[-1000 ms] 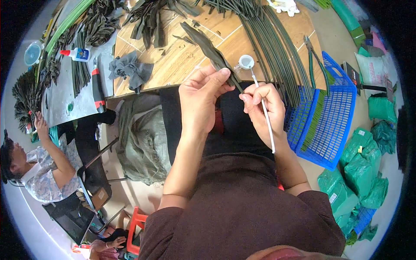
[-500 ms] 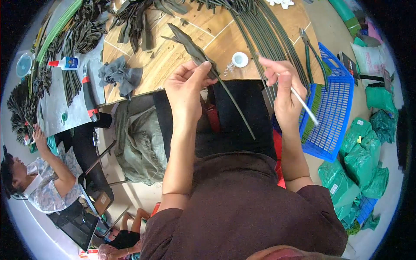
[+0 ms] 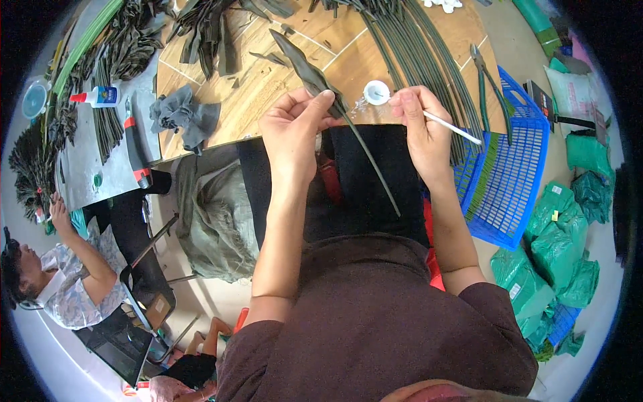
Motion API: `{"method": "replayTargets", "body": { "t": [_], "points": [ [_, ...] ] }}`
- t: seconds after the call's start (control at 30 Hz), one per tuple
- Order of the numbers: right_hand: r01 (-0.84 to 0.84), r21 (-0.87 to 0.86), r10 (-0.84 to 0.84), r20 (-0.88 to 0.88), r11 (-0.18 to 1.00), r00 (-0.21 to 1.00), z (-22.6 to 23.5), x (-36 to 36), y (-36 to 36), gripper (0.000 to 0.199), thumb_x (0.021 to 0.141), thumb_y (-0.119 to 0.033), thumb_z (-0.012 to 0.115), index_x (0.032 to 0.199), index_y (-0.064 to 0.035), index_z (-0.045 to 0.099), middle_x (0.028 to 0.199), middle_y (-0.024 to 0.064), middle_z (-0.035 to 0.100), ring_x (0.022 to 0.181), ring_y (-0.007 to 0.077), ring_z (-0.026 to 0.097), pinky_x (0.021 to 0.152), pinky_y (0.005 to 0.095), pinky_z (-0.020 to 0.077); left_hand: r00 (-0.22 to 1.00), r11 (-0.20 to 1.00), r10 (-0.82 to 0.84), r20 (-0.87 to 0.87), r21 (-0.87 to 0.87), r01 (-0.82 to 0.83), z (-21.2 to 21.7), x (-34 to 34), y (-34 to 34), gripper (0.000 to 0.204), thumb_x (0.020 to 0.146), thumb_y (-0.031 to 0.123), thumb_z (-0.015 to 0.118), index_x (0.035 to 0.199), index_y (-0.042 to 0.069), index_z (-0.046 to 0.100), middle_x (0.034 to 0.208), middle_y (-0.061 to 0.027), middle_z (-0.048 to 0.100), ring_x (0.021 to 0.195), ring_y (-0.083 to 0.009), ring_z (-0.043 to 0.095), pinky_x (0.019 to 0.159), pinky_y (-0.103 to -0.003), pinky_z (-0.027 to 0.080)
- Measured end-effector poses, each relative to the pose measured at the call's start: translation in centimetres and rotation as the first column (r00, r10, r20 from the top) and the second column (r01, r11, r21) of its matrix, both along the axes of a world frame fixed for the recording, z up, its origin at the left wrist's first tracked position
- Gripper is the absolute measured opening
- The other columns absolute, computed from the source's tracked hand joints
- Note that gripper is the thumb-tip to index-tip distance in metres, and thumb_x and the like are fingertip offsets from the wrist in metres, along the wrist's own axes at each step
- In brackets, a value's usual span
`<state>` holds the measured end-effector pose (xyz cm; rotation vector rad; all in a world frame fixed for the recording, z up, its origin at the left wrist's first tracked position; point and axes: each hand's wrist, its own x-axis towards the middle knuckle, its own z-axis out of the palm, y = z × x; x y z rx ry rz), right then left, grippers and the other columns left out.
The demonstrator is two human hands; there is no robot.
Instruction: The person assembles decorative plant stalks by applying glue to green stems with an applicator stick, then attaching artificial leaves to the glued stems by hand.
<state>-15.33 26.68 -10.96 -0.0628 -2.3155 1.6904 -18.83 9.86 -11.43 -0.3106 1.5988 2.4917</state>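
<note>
My left hand (image 3: 293, 137) pinches a dark green artificial leaf (image 3: 298, 61) near its base, thumb on top. The leaf points away over the table, and its thin stem (image 3: 374, 167) slants down to the right above my lap. My right hand (image 3: 429, 137) grips a thin white stick (image 3: 454, 127) between thumb and fingers. Its near end sticks out to the right; a dark tip shows at the small white cup (image 3: 369, 88), just left of my fingertips. Whitish smears lie on the wood beside the cup.
Dark stems (image 3: 418, 60) and pliers (image 3: 481, 87) lie to the right, near a blue basket (image 3: 512, 181). Leaf bundles (image 3: 218, 30) and crumpled grey fabric (image 3: 184, 117) are left. Farther left are a glue bottle (image 3: 104, 97), a red-handled cutter (image 3: 136, 144) and a seated co-worker (image 3: 80, 268).
My right hand has moved left and forward, bringing the white stick's far end to the cup. My left hand still holds the leaf, almost in the same place.
</note>
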Motion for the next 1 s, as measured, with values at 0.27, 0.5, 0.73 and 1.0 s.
{"method": "replayTargets", "body": {
  "t": [0.27, 0.5, 0.73, 1.0],
  "points": [
    [-0.149, -0.197, 0.12, -0.149, 0.969, 0.982, 1.6, 1.6, -1.1, 0.026, 0.092, -0.022, 0.047, 0.084, 0.0015, 0.054, 0.076, 0.0049, 0.057, 0.065, 0.0068, 0.05, 0.059, 0.0196, 0.0407, 0.999, 0.996, -0.025, 0.024, 0.081, 0.023, 0.6, 0.0, 0.4, 0.006, 0.079, 0.002, 0.062, 0.078, -0.002, 0.057, 0.068, -0.007, 0.059, 0.056, -0.0124, 0.058, 0.054, -0.025, 0.054],
    [-0.261, -0.169, 0.24, -0.135, 0.951, 0.961, 1.9, 1.8, -2.3, 0.023, 0.09, -0.019, 0.05, 0.081, 0.0023, 0.055, 0.075, 0.0069, 0.058, 0.069, 0.0105, 0.055, 0.063, 0.0218, 0.0431, 0.999, 0.998, -0.027, 0.04, 0.062, 0.025, 1.3, 0.2, 0.3, 0.007, 0.078, 0.001, 0.062, 0.076, -0.003, 0.057, 0.065, -0.0068, 0.057, 0.051, -0.0131, 0.057, 0.051, -0.025, 0.053],
    [-0.266, -0.218, 0.209, -0.253, 0.939, 0.945, 2.0, 2.5, -1.1, 0.02, 0.091, -0.018, 0.048, 0.091, 0.0019, 0.052, 0.088, 0.0091, 0.056, 0.073, 0.0117, 0.053, 0.064, 0.0229, 0.0424, 0.999, 0.995, -0.033, 0.025, 0.092, 0.031, 1.3, 0.3, -0.2, 0.007, 0.078, 0.001, 0.062, 0.077, -0.003, 0.057, 0.067, -0.0073, 0.059, 0.054, -0.0123, 0.057, 0.053, -0.026, 0.053],
    [-0.232, -0.062, 0.215, -0.207, 0.971, 0.954, 1.5, 2.2, -2.3, 0.019, 0.079, 0.001, 0.061, 0.086, -0.003, 0.044, 0.087, 0.0093, 0.055, 0.073, 0.0094, 0.054, 0.063, 0.0215, 0.0444, 0.999, 0.984, -0.046, 0.016, 0.175, 0.043, 2.0, 0.8, -0.3, 0.007, 0.078, 0.002, 0.062, 0.077, -0.001, 0.056, 0.069, -0.0071, 0.06, 0.056, -0.0111, 0.058, 0.055, -0.026, 0.054]
  ]
}}
